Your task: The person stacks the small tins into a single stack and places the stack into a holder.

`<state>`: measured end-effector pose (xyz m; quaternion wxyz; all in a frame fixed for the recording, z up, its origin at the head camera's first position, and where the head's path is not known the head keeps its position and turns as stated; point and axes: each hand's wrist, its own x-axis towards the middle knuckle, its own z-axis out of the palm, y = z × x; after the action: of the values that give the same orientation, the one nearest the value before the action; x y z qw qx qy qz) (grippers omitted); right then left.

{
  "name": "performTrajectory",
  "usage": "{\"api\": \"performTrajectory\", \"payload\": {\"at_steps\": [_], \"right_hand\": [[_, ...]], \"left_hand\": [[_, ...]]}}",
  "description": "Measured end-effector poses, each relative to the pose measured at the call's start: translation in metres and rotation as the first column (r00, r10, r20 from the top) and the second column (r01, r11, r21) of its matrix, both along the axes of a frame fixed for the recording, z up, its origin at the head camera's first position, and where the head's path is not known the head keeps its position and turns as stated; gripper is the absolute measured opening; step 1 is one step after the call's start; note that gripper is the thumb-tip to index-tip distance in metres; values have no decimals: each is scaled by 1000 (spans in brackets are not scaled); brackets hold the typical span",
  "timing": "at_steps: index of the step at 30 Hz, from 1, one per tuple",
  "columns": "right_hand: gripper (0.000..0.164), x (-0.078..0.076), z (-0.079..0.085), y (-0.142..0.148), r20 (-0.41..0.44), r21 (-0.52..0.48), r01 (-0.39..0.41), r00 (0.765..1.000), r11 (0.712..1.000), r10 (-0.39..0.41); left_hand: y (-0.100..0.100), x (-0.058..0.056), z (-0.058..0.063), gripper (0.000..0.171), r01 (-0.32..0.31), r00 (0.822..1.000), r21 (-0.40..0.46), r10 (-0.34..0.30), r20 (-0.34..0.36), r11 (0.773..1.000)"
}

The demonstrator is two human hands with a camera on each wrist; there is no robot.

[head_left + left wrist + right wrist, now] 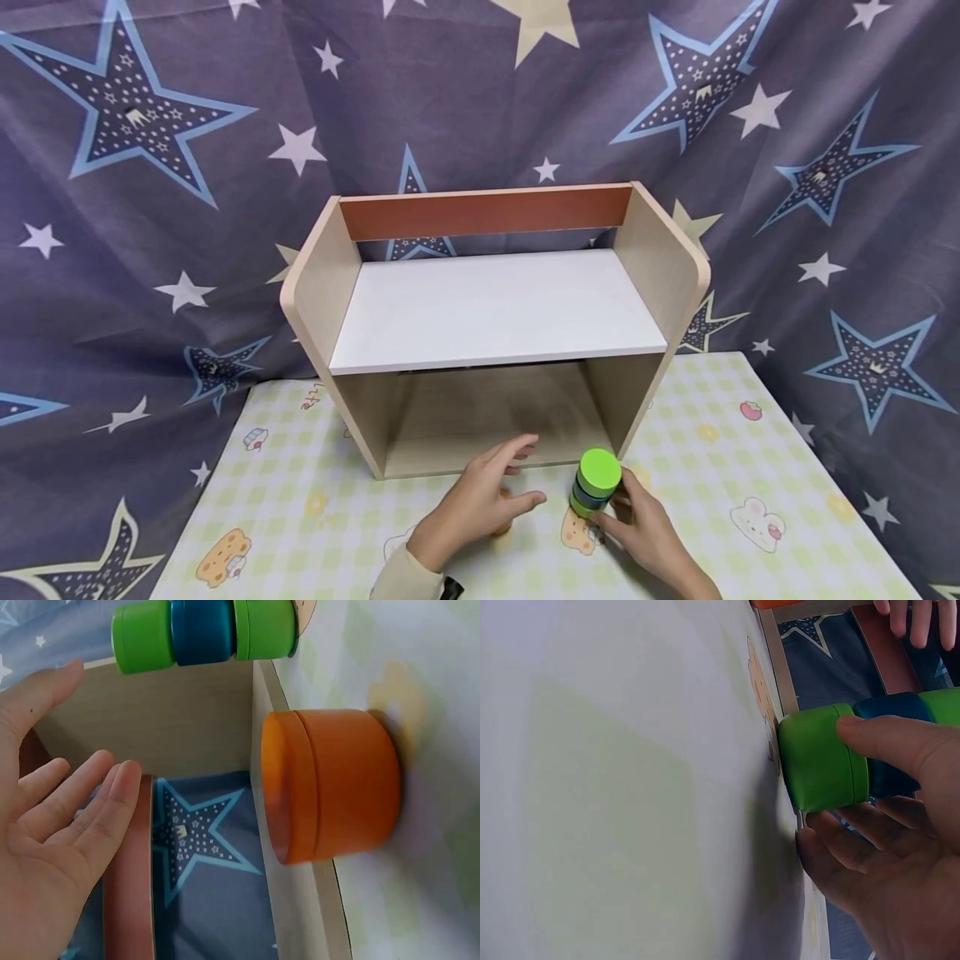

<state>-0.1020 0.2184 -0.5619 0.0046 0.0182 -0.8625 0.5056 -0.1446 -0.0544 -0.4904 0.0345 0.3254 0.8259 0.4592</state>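
Fingers (829, 864) of right hand (647, 533) grip a green-blue stack (596, 478); left hand (480, 500) spreads its fingers near an orange cup (349, 784)

Gap between orange cup (349, 784) and green-blue stack (596, 482); shelf unit (495, 308) behind.

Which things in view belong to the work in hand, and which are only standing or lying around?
Probably in the work:
green-and-blue stack, held by the right hand
orange cup, near the left hand but not touched by it

Apparently only surroundings:
shelf unit, untouched
checked tablecloth, under the cup and stack
star-patterned cloth, hanging behind
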Motion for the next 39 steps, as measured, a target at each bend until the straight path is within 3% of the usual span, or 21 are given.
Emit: {"api": "performTrajectory", "payload": {"at_steps": [13, 22, 32, 39], "right_hand": [[66, 1, 0, -1, 12, -4, 5, 1000, 1000, -5], [66, 1, 0, -1, 5, -3, 9, 1000, 1000, -9], [66, 1, 0, -1, -5, -4, 9, 1000, 1000, -9], [66, 1, 0, -2, -4, 3, 9, 1000, 1000, -9]], "left_hand": [[-28, 10, -17, 71, -71, 997, 68, 72, -5, 995], [-40, 15, -32, 72, -99, 995, 18, 100, -32, 995], [-47, 17, -48, 80, -100, 994, -1, 100, 48, 995], [-48, 17, -57, 82, -90, 994, -25, 92, 58, 996]]}}
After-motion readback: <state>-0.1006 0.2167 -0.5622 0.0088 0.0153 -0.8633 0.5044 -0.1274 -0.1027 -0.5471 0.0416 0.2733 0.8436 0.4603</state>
